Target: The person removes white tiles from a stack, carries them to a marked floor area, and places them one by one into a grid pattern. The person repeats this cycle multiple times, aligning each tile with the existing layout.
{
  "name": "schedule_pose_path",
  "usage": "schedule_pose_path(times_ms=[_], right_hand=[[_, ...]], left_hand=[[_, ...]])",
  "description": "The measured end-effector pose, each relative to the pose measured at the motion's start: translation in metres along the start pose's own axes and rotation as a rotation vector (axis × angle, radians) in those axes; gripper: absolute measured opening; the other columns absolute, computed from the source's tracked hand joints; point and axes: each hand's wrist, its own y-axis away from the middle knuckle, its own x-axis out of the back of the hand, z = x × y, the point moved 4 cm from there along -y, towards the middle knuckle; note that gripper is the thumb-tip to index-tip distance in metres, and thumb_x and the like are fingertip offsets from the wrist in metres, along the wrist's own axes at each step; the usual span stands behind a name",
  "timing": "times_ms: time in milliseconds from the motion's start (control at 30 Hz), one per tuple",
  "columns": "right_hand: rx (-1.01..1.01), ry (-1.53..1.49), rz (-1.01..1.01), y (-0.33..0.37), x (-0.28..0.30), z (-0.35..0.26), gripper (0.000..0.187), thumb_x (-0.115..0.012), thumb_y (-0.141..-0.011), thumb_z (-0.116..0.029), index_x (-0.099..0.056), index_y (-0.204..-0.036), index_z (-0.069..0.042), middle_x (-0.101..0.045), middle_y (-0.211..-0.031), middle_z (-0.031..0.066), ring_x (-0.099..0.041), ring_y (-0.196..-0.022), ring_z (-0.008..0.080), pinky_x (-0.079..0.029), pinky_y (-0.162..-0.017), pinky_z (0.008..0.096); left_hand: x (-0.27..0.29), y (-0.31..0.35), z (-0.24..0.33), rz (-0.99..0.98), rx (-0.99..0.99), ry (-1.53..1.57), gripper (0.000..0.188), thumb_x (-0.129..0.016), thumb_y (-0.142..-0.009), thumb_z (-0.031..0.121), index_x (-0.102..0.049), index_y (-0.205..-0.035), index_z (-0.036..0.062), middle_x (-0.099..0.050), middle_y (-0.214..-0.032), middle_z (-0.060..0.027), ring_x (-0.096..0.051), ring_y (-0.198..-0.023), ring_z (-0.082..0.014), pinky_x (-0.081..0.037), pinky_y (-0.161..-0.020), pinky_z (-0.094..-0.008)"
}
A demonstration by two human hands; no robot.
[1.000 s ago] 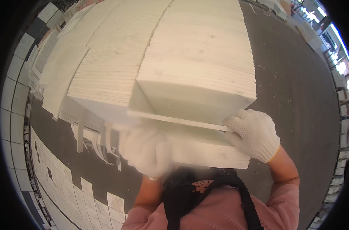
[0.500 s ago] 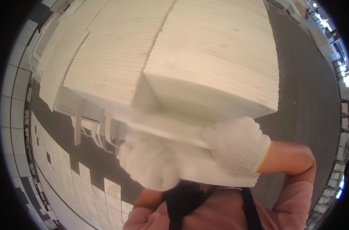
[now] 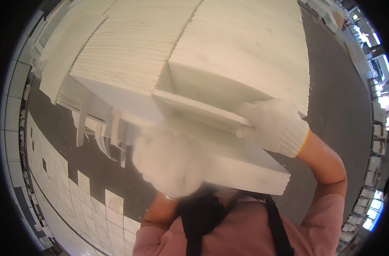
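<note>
My right hand point(image 3: 275, 127), in a white knit glove with a yellow cuff edge, grips the right end of a thin white stone slab point(image 3: 203, 107) between thumb and fingers. That slab stands tilted in the gap between a tall row of slabs point(image 3: 245, 47) and a shorter near stack of slabs point(image 3: 250, 173). My left hand point(image 3: 169, 164), also in a white glove, is at the left end of the near stack. It looks pale and blurred, its fingers run together, and whether anything is in it cannot be made out.
A second row of upright slabs point(image 3: 130, 55) adjoins on the left. Below it, narrow white strips point(image 3: 104, 132) hang or lean over the dark floor point(image 3: 122, 170). Light marble-look tiles point(image 3: 79, 205) are laid at the lower left. Stacked goods line the right rim.
My right hand has moved forward from the near stack, and a single slab now stands apart from it in that hand. My left hand has shifted slightly up. The view has shifted somewhat.
</note>
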Motion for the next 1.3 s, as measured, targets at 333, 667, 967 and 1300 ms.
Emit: schedule_pose_path(times_ms=[333, 667, 967, 1300], right_hand=[[-0.013, 0.068, -0.104, -0.023, 0.007, -0.004, 0.031, -0.062, -0.083, -0.034, -0.071, -0.096, -0.008, -0.072, -0.087, 0.0157, -0.068, -0.083, 0.0383, -0.054, -0.074, 0.0479], [0.103, -0.069, 0.024, -0.002, 0.028, 0.002, 0.035, -0.066, -0.081, -0.037, -0.075, -0.099, -0.009, -0.072, -0.090, 0.0185, -0.069, -0.083, 0.0390, -0.055, -0.077, 0.0460], [-0.218, -0.482, 0.147, 0.099, 0.132, 0.046, 0.051, -0.090, -0.063, -0.016, -0.076, -0.108, 0.003, -0.078, -0.093, 0.0084, -0.071, -0.084, 0.0151, -0.057, -0.078, 0.0309], [-0.224, -0.366, 0.481, 0.167, 0.258, 0.044, 0.066, -0.091, -0.058, -0.020, -0.071, -0.114, 0.009, -0.076, -0.096, 0.0107, -0.072, -0.089, 0.0193, -0.058, -0.079, 0.0318]], left_hand=[[-0.002, -0.004, 0.000, 0.056, 0.000, 0.073, 0.009, -0.059, -0.067, 0.017, -0.063, -0.066, 0.0079, -0.062, -0.067, -0.0067, -0.051, -0.056, -0.0270, -0.034, -0.061, -0.0373], [-0.002, -0.007, 0.003, 0.193, -0.020, 0.075, 0.013, -0.064, -0.068, 0.021, -0.070, -0.072, 0.0101, -0.067, -0.070, -0.0050, -0.060, -0.060, -0.0259, -0.037, -0.060, -0.0381], [-0.006, -0.001, 0.003, 0.163, -0.025, 0.097, 0.007, -0.062, -0.071, 0.014, -0.066, -0.067, 0.0080, -0.063, -0.067, -0.0064, -0.056, -0.057, -0.0256, -0.035, -0.059, -0.0382], [-0.005, -0.010, 0.008, 0.243, -0.048, 0.047, 0.009, -0.059, -0.070, 0.005, -0.057, -0.061, 0.0075, -0.058, -0.061, -0.0051, -0.047, -0.052, -0.0237, -0.028, -0.056, -0.0376]])
